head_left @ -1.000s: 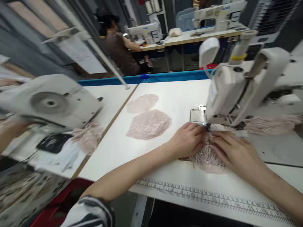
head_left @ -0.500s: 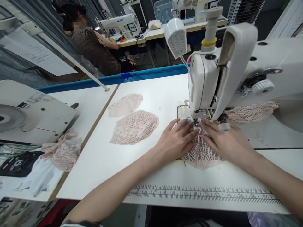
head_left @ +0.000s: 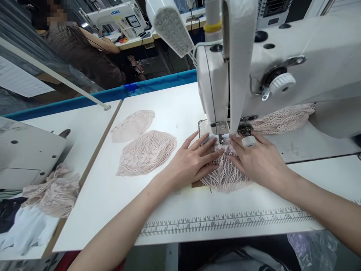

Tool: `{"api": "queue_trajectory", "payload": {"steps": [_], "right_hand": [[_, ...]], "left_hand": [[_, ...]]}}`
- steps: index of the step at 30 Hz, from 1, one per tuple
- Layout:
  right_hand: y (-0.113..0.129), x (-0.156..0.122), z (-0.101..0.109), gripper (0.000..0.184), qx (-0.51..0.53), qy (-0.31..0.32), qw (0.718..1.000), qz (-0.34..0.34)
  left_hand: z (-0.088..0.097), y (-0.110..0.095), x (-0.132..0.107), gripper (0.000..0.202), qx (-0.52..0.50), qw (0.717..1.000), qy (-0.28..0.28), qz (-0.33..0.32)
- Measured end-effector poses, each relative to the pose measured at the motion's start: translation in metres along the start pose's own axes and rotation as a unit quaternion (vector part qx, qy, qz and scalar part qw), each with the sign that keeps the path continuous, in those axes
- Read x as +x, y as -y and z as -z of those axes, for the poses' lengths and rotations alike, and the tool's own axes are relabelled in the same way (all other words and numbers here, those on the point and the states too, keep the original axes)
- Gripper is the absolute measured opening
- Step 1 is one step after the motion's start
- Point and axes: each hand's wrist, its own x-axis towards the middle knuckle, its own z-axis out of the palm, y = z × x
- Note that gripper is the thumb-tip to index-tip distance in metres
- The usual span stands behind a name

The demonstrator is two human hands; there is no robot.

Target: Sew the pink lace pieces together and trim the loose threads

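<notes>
A piece of pale pink lace (head_left: 227,176) lies under the presser foot (head_left: 221,139) of a white sewing machine (head_left: 214,86). My left hand (head_left: 191,160) rests flat on the lace's left side, fingers spread toward the foot. On the other side, my right hand (head_left: 256,160) lies with its fingers stretched over the lace, close to the foot and a small white knob (head_left: 249,141). Neither hand grips the fabric; both press it from above. Part of the lace's upper edge is hidden by the fingers and machine head.
Two more lace pieces, a plainer one (head_left: 134,125) and a patterned one (head_left: 146,153), lie left on the table. Bunched lace (head_left: 284,119) sits under the machine arm. A printed ruler (head_left: 214,225) runs along the front edge. A person (head_left: 81,52) sits beyond the blue cloth edge (head_left: 166,82).
My view has shifted closer and to the right. My left fingers have moved slightly leftward from the presser foot and spread more. The lace stays under the foot.
</notes>
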Motion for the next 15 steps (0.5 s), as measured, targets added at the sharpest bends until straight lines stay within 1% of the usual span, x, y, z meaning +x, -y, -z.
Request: {"api": "queue_trajectory", "payload": {"steps": [4,8,11,15], "right_hand": [[-0.002,0.0,0.001,0.035,0.0,-0.003,1.0,0.001],[-0.005,-0.001,0.0,0.042,-0.008,-0.004,1.0,0.0],[-0.006,0.001,-0.001,0.044,-0.017,-0.005,1.0,0.001],[-0.007,0.001,-0.003,0.04,0.016,-0.032,0.999,0.02]], "left_hand": [[0.0,-0.007,-0.001,0.044,0.009,1.0,-0.004,0.01],[0.0,-0.013,0.001,0.046,0.01,1.0,-0.004,0.022],[0.0,-0.015,0.003,0.047,0.008,1.0,-0.006,0.023],[0.0,-0.016,0.002,0.046,0.013,0.999,-0.012,0.031]]}}
